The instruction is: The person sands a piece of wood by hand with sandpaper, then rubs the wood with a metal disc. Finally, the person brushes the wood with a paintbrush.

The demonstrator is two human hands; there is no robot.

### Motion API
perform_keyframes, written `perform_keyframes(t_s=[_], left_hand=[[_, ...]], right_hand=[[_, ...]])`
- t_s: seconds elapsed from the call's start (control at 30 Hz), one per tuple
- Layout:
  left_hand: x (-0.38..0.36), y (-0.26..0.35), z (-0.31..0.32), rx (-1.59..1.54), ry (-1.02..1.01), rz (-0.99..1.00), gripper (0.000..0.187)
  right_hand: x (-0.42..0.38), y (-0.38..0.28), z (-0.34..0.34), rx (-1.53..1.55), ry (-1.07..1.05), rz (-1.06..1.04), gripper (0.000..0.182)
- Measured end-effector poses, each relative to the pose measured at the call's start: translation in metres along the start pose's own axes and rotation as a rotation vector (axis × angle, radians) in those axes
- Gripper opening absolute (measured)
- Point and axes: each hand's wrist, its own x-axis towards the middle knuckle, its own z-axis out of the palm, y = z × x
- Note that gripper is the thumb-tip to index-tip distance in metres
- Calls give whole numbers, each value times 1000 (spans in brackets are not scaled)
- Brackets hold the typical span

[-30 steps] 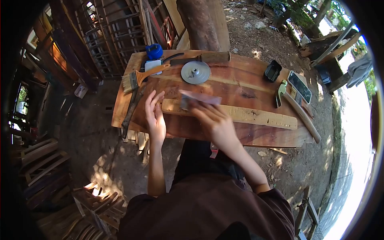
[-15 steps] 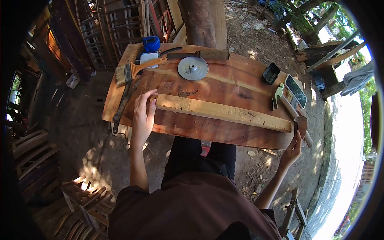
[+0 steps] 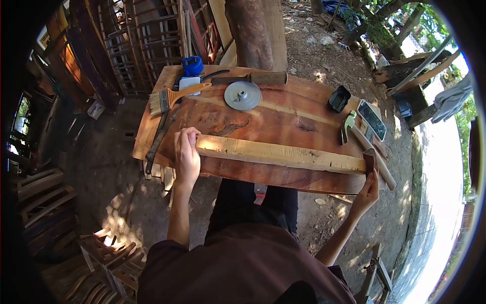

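Note:
A long, light-coloured strip of wood (image 3: 283, 153) lies across the wooden tabletop, its near face rough and marked. My left hand (image 3: 187, 159) is closed around its left end, thumb and fingers pinching the wood. At the opposite end, my right hand (image 3: 368, 192) pinches a bent brown piece of sandpaper (image 3: 371, 160) against the end of the strip. Some of the right fingers are hidden below the table edge. A hammer (image 3: 365, 139) with a green-yellow head lies just beyond the right hand.
On the tabletop (image 3: 273, 119) are a paintbrush (image 3: 174, 96), a metal disc (image 3: 243, 96), a blue tape measure (image 3: 192, 66), a wooden-handled blade (image 3: 268, 78), a black holder (image 3: 339, 98) and a phone (image 3: 372, 120). Wooden frames (image 3: 109, 263) stand at lower left.
My right hand has shifted left, bringing the sandpaper onto the strip's end. My left fingers have closed more firmly around the other end. The view has tilted slightly.

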Motion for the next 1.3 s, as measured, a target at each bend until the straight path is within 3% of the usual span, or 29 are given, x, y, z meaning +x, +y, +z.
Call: perform_keyframes(t_s=[0.17,0.27,0.33,0.5,0.57,0.6,0.67,0.73,0.8,1.13,1.23,1.3], left_hand=[[3,2,0,-89,49,-40,28],[9,5,-12,-180,-73,-52,30],[14,4,-15,-184,-164,-38,32],[24,4,-15,-284,-172,-42,33],[25,3,-14,-273,-142,5,33],[23,2,-12,-260,-72,4,33],[20,0,-8,-247,-2,3,33],[16,0,-4,-272,104,-106,32],[14,2,-1,-289,141,-95,31],[11,-8,-6,-485,250,-259,33],[12,-9,-7,-572,429,-366,41],[12,-2,-10,-608,396,-385,41]], right_hand=[[1,-13,-4,-88,-15,-50,31],[2,-21,-2,-213,-42,-92,29],[3,-19,5,-297,14,-257,28],[-6,-26,19,-290,185,-281,26],[-7,-30,23,-263,-4,-405,30],[-9,-38,25,-263,-2,-400,30],[-12,-63,32,-264,-246,-577,33],[-22,-75,43,-203,-290,-583,35],[-36,-90,53,-140,-389,-603,34],[-114,-199,168,223,-896,-1069,40],[-126,-219,187,198,-978,-1054,42],[-114,-213,176,182,-934,-1071,41]])
